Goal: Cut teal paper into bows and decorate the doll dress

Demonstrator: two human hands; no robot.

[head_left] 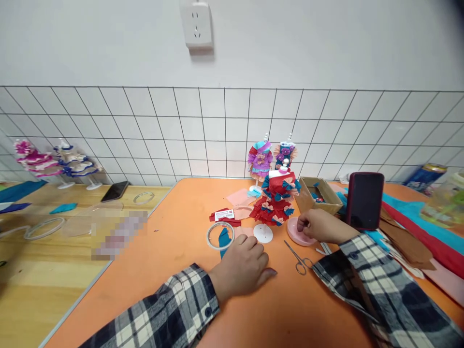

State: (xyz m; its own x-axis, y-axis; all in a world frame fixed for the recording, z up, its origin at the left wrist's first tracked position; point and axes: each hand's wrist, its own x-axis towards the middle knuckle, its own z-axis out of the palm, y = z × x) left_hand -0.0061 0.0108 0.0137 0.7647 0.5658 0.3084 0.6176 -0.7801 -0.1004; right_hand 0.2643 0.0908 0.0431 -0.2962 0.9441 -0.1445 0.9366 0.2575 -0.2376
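My left hand [244, 266] rests palm down on the orange table, thumb out and fingers loosely bent, with nothing visible in it. Just beyond it lie a roll of white tape [209, 237] and a teal fabric piece [224, 238]. Over a round pink dish [297, 236], the fingers of my right hand [311, 225] are pinched together; whatever they hold is hidden. Small scissors [300, 261] lie between my hands. A miniature dress form in a red ruffled dress [274, 198] with teal and pink bows stands behind, on a round white base [263, 234].
Two more dressed miniature forms, one in purple [260, 162] and one in dark blue [284, 153], stand at the back. A cardboard box [331, 205] and an upright phone [365, 200] are on the right, beside a red fabric strip [427, 237]. Another phone [115, 191] lies left.
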